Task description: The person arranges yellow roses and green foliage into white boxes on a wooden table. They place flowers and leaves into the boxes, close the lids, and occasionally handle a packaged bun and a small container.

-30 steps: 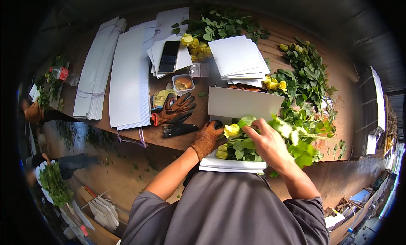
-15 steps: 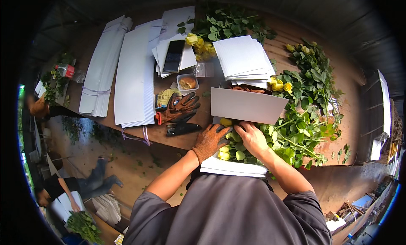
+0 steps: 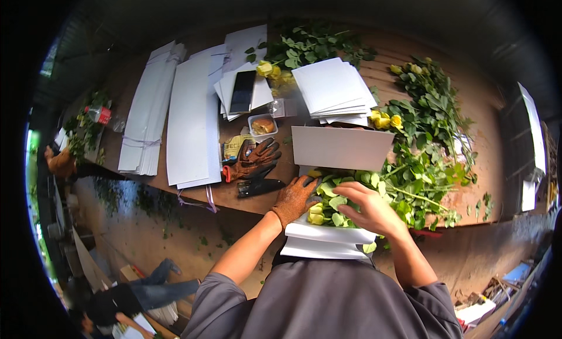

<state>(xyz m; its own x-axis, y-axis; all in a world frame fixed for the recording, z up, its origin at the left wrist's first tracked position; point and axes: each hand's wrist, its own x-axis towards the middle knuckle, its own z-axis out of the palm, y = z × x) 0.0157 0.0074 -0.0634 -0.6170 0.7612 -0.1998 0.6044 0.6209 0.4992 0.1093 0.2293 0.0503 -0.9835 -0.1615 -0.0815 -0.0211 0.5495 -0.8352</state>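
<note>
A bunch of yellow roses (image 3: 316, 214) with green leaves lies on a white sheet (image 3: 328, 232) close to my body, its near part bent in folds. My left hand (image 3: 295, 199), in a rusty-orange glove with dark fingertips, grips the flower-head end of the bunch from the left. Bare and slightly blurred, my right hand (image 3: 373, 210) is over the leaves with its fingers apart and nothing in them. Just beyond both hands, a white panel (image 3: 342, 149) stands tilted, partly hiding what is behind it.
Stacked white sheets (image 3: 333, 87) sit beyond the panel. More leafy rose stems (image 3: 424, 99) cover the right side. To the left are a spare glove (image 3: 256, 159), a black tool-like object (image 3: 260, 187), a phone (image 3: 242, 92), a food tub (image 3: 263, 126) and long white boards (image 3: 193, 116). Another person (image 3: 126, 298) is at lower left.
My right hand has lifted off the bunch, moving right and toward me, and its fingers have spread. My left hand stays at the flower heads. More of the folded white sheet shows.
</note>
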